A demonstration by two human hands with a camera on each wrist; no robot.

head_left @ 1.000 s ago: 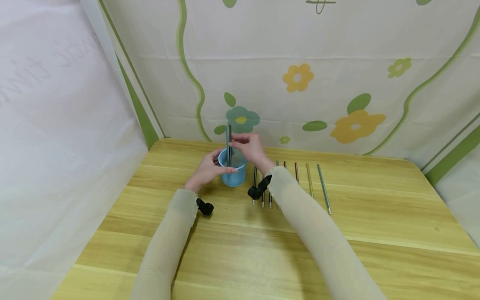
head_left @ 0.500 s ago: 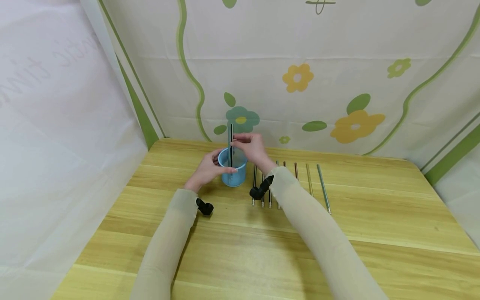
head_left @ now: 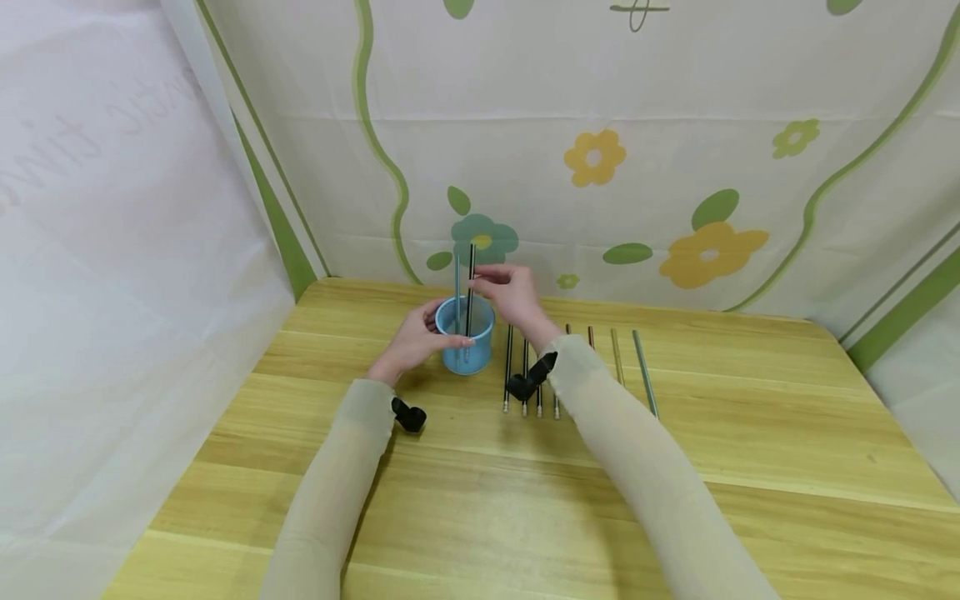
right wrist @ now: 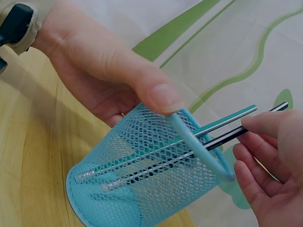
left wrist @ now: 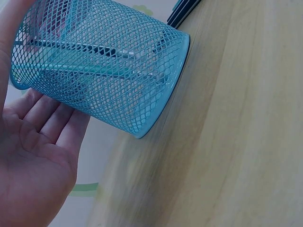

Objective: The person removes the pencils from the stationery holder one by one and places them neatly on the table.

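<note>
A light-blue mesh pencil cup (head_left: 474, 360) stands upright on the wooden table. My left hand (head_left: 411, 340) holds it from the left, thumb across the near rim and fingers at the far side. Inside leans a teal pencil (right wrist: 226, 119), eraser end down. With thumb and fingers, my right hand (head_left: 514, 298) pinches the upper part of a black-and-white striped pencil (right wrist: 220, 140), whose eraser end is low inside the cup. Through the mesh in the left wrist view, both pencils show in part; whether the striped one touches the bottom I cannot tell.
Right of the cup lies a row of several pencils, among them a black pencil (head_left: 507, 375), a gold pencil (head_left: 617, 354) and a teal pencil (head_left: 644, 371). My right forearm hides part of the row. A flower-printed curtain (head_left: 525, 167) hangs behind the table (head_left: 450, 517).
The striped pencil in my right hand has shifted right, away from the teal pencil, and a gap now shows between them. My left hand and the cup have stayed in place.
</note>
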